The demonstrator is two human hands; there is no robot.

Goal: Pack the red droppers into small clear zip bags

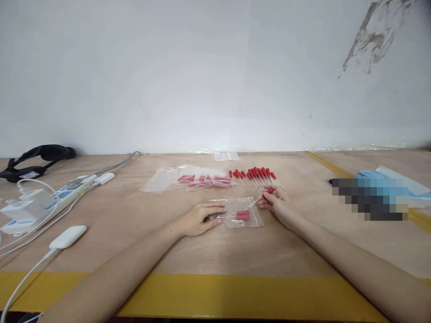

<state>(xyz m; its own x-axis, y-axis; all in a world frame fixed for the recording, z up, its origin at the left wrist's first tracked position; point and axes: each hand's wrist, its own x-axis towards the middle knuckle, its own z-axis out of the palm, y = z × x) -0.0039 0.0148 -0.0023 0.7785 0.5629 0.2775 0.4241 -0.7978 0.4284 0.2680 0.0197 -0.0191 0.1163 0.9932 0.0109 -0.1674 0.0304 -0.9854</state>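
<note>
A clear zip bag (231,222) lies flat on the table with red-bulbed glass droppers (243,215) inside it. My left hand (201,218) rests on the closed end of this bag, fingers stretched and thumb apart, pressing rather than gripping. By its red bulb, another dropper (267,193) is pinched in my right hand (275,202). Its thin glass tip points down and left at the bag's mouth; whether the tip is inside I cannot tell. Just behind my right hand lies a row of loose droppers (259,173), bulbs away from me.
Filled bags (204,178) are piled behind my left hand, beside flat clear bags (158,180). One more bag (226,156) lies by the wall. At left are a power strip (60,197), a white device (68,237) and a black strap (43,157). A blue packet (384,184) lies right.
</note>
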